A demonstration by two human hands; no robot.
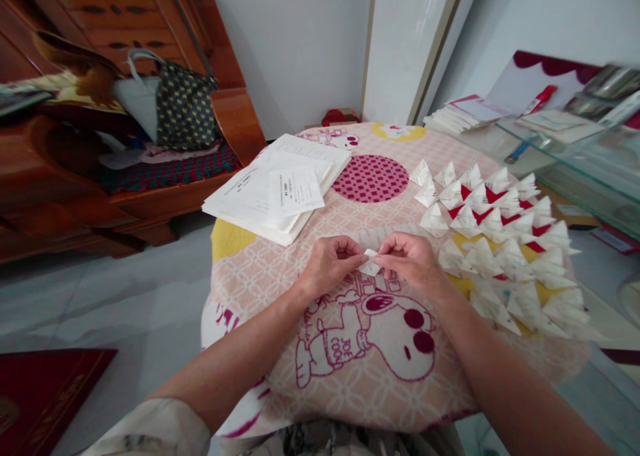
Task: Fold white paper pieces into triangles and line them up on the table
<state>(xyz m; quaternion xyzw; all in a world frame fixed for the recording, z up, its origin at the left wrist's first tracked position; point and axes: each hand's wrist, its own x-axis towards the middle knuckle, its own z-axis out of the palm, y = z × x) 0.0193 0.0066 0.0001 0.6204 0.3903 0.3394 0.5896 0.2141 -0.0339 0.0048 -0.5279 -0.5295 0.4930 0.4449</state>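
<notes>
Between my two hands is a small folded piece of white paper (370, 264), held just above the cloth-covered table. My left hand (333, 263) pinches its left side between thumb and fingers. On the opposite side, my right hand (407, 256) has its thumb and fingertips closed on the same paper. To the right stand rows of folded paper pieces (483, 256), pointed and white with print on them. A stack of printed sheets (245, 196) lies at the far left of the table, with a smaller printed slip (295, 189) on top.
A pink patterned tablecloth (280, 269) with a cartoon dog covers the round table. Right of it is a glass shelf (565, 156) bearing papers and a blue pen (523, 149). A wooden bench (240, 123) with a patterned bag (185, 106) stands at the left.
</notes>
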